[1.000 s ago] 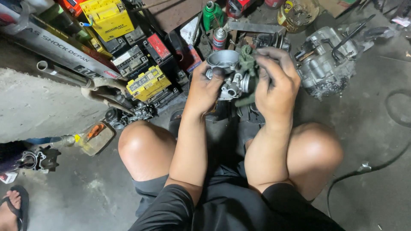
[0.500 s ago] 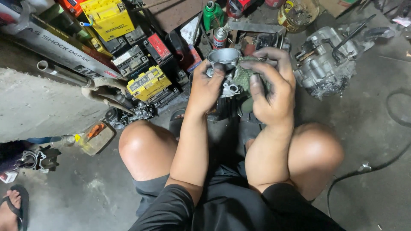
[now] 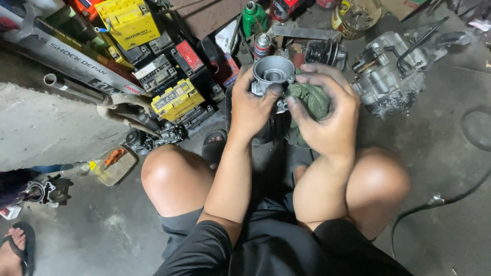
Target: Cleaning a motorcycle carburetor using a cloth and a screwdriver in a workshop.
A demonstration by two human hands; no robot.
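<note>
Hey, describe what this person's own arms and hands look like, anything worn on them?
Both arms are bare from the upper arm down, with short dark sleeves ending above the elbows. The left hand and right hand wear no gloves, and no rings, watch or bands show. The fingertips and knuckles look smudged with dark grime.

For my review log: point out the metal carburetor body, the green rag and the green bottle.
metal carburetor body [image 3: 272,70], head view, round open bore.
green rag [image 3: 310,98], head view, bunched middle.
green bottle [image 3: 253,20], head view, body.
</note>
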